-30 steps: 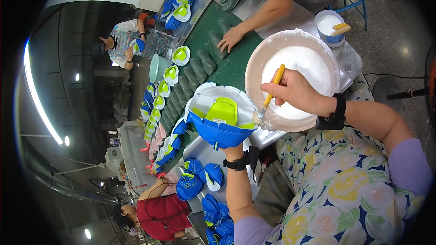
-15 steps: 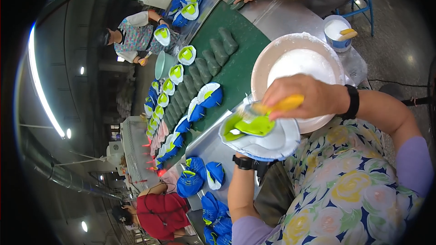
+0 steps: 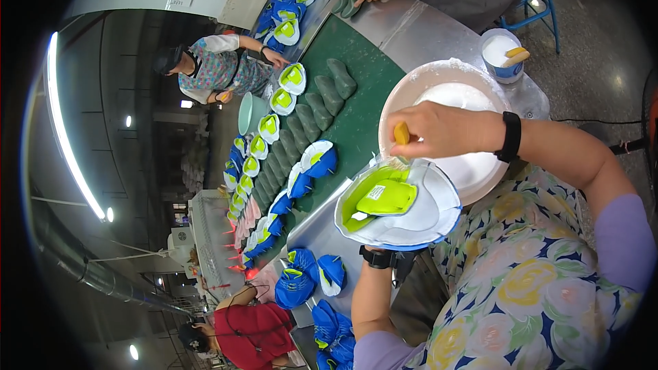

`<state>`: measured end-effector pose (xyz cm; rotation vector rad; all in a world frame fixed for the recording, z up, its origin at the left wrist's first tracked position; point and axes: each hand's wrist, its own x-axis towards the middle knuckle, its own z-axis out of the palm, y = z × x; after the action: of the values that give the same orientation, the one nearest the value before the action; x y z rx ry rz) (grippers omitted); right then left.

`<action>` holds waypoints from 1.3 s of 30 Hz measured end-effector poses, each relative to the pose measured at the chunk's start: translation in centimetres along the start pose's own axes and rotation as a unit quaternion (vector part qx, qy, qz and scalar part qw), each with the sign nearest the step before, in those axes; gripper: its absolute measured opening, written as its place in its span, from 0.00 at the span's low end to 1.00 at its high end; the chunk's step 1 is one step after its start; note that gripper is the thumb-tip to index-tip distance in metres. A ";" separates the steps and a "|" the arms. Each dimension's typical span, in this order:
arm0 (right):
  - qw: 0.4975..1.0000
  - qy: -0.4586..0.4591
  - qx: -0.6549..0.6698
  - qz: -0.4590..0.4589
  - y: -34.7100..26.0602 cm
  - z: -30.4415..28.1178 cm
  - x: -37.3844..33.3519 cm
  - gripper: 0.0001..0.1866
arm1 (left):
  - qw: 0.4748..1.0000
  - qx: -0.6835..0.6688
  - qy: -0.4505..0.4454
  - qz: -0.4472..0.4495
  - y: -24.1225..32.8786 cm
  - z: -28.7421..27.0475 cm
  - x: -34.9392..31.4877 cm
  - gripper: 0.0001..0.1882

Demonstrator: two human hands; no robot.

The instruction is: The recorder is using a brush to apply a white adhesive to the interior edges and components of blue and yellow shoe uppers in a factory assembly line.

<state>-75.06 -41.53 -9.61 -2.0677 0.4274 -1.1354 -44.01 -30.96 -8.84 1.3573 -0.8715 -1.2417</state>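
Observation:
A shoe upper [image 3: 432, 212] with white lining, lime-green tongue and collar, and a blue outer edge is held up in front of me, its opening facing up. My left hand is hidden beneath it; only the left wrist [image 3: 377, 256] with a black band shows. Above the upper's far edge, my right hand [image 3: 439, 129] is closed round a brush [image 3: 401, 134] with a yellow handle. The brush's bristles point down at the green collar, partly hidden and blurred. Just behind the right hand stands a large pale basin [image 3: 392, 106] of white liquid.
A green conveyor belt [image 3: 363, 51] carries grey-green shoe lasts [image 3: 327, 96] and rows of uppers. A small bucket [image 3: 495, 72] with another brush stands far right. Blue uppers [image 3: 295, 288] lie at left on the metal table. Co-workers [image 3: 223, 68] work across the belt and around it.
My right hand has shifted slightly left, and the brush handle has swung from pointing right to upright. The upper has moved slightly right. A co-worker's upper now sits on the belt.

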 end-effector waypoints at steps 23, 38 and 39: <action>0.993 -0.050 -0.075 -0.082 -0.2 -2.8 -4.9 0.08 | 0.991 -0.118 0.033 -0.050 -4.8 -0.5 1.4 0.23; 0.916 0.151 0.194 0.317 1.2 -4.6 -4.0 0.09 | 0.979 -0.173 0.106 -0.016 -6.5 -4.9 6.7 0.21; 0.915 0.146 0.189 0.326 1.4 -4.6 -4.2 0.09 | 0.985 -0.121 0.121 -0.020 -7.9 -7.8 8.3 0.19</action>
<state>-81.12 -41.97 -11.51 -1.2673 0.8886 -1.0034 -35.87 -35.73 -18.94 1.2995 -0.5078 -1.1431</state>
